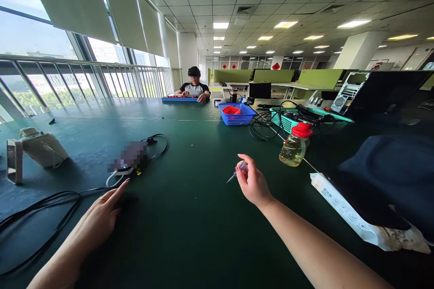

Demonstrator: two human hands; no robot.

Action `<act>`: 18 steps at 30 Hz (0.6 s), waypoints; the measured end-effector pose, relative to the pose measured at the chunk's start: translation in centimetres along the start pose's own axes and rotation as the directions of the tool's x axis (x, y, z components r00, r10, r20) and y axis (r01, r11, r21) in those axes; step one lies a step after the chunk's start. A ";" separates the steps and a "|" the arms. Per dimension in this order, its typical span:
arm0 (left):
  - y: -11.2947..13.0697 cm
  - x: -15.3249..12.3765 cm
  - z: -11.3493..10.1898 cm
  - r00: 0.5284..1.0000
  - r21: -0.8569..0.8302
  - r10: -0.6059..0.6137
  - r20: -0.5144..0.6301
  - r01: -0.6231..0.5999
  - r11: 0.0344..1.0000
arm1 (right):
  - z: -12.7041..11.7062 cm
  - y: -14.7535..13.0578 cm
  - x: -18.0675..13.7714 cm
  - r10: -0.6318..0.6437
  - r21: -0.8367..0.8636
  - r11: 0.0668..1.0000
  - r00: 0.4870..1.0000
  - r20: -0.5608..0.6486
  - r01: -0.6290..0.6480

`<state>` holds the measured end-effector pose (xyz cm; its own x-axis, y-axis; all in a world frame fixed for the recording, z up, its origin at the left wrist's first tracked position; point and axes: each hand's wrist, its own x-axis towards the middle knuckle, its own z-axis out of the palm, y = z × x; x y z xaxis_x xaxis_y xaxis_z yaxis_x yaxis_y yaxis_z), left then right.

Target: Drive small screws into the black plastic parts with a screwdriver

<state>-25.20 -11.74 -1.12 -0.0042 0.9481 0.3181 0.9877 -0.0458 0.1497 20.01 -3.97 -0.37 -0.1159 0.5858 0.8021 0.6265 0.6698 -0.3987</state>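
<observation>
My right hand (pixel 252 183) is raised above the dark green table (pixel 183 226). Its thumb and fingers pinch a small screwdriver (pixel 232 177) by its pale handle, and the thin tip points down to the left. On the left, my left hand (pixel 101 216) has its fingers stretched forward and holds nothing. Just beyond those fingertips lies a blurred-out dark flat object (pixel 130 156) with a white piece and a cable at its near end.
Black cables (pixel 50 201) and a beige device (pixel 44 149) lie at left. Ahead are a blue basket (pixel 235 118), a green basket (pixel 283 122) of cables and a red-lidded bottle (pixel 293 149). A wipes pack (pixel 342 210) sits at right. A person (pixel 195 86) sits across the table.
</observation>
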 end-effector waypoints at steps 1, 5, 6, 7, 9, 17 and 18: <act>0.3 -0.1 -0.3 1.000 -0.007 -0.018 0.015 0.018 1.000 | 0.0 0.0 0.0 0.003 0.000 1.000 1.000 0.001 -0.003; 1.2 -0.1 -1.4 0.995 -0.009 -0.070 0.068 0.070 0.997 | 0.0 -0.1 0.0 0.001 0.004 1.000 1.000 -0.002 -0.001; 1.3 -0.1 -1.6 0.995 -0.008 -0.076 0.072 0.077 0.997 | -0.1 -0.1 0.0 -0.002 0.004 1.000 1.000 -0.003 0.002; 1.3 -0.1 -1.8 0.994 -0.011 -0.081 0.076 0.082 0.997 | -0.1 -0.2 -0.1 -0.005 0.005 1.000 1.000 -0.002 0.005; 1.7 -0.1 -2.1 0.992 -0.035 -0.083 0.091 0.087 0.996 | -0.1 -0.2 -0.1 -0.010 0.005 1.000 1.000 0.002 0.010; 11.8 2.4 -6.0 0.978 -0.214 0.195 0.071 -0.176 0.961 | -0.2 -0.9 0.0 -0.044 0.016 0.999 0.999 0.028 0.044; 13.9 3.2 -6.3 0.958 -0.235 0.274 0.083 -0.248 0.940 | -0.2 -1.0 0.0 -0.048 0.021 0.999 0.998 0.041 0.047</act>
<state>-12.50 -11.31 7.89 0.2792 0.9221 0.2680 0.8926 -0.3521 0.2815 19.57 -4.77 0.11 -0.1776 0.5711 0.8014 0.6037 0.7063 -0.3696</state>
